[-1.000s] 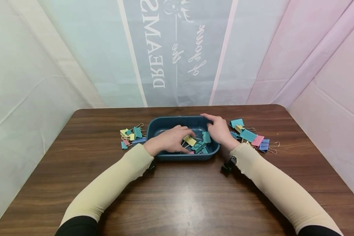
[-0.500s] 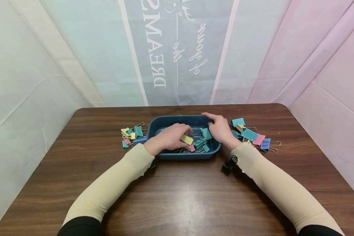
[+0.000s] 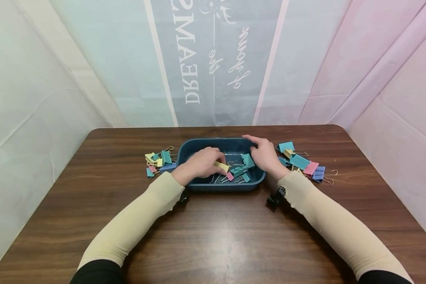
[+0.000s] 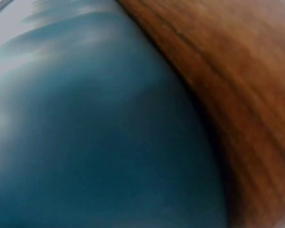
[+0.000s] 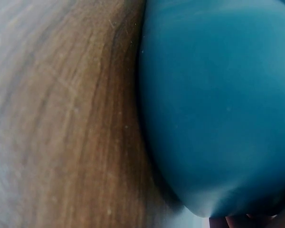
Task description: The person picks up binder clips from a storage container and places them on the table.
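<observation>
A dark blue plastic bin (image 3: 220, 187) stands on the table with several binder clips inside. My left hand (image 3: 203, 162) reaches into it and pinches a yellow binder clip (image 3: 222, 166) between thumb and fingers. Right beside that clip lie a pink binder clip (image 3: 230, 176) and a teal binder clip (image 3: 239, 170). My right hand (image 3: 265, 156) grips the bin's right end, thumb inside and index finger stretched along the rim. Outside the bin's wall (image 5: 218, 104), a few fingertips of that hand show low in the right wrist view. The left wrist view holds only bin wall and table.
Left of the bin lies a pile of mixed-colour binder clips (image 3: 166, 157), close against its wall. Another pile of binder clips (image 3: 299, 161) is spread to the right, near my right wrist. A printed curtain (image 3: 220, 71) hangs behind the wooden table (image 3: 213, 232).
My left hand now pinches the yellow binder clip and has drawn it slightly left, tipping it. More of the pink clip shows. My right hand stays on the bin.
</observation>
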The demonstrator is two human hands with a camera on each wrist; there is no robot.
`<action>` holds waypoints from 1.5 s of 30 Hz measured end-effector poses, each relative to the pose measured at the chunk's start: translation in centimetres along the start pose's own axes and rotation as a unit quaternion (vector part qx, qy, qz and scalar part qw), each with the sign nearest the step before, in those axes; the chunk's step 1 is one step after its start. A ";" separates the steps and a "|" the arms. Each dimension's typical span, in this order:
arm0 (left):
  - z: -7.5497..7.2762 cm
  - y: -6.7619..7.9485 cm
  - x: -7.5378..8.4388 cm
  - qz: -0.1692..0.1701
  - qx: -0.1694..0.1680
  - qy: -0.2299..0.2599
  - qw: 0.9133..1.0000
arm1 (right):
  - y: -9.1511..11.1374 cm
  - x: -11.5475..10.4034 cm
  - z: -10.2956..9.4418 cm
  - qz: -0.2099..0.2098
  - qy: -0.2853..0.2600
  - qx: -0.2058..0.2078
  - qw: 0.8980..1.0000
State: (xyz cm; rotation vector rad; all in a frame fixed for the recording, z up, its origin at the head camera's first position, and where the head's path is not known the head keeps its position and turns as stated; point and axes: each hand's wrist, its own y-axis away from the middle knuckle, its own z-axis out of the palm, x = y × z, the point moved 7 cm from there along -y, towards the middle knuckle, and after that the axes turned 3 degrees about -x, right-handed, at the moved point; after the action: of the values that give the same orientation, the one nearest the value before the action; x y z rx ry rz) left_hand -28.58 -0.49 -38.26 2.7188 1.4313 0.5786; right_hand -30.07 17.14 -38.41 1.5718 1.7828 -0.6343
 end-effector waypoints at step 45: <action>-11.1 10.8 -9.9 -0.020 0.184 0.154 0.971 | 0.2 0.0 -0.2 -0.009 -0.008 0.004 1.000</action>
State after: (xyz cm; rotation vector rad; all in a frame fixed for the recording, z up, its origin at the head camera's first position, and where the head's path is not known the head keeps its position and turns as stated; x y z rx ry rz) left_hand -28.76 -16.37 -29.10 2.9665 1.8261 0.8403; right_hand -29.85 17.32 -38.32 1.5530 1.7865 -0.6607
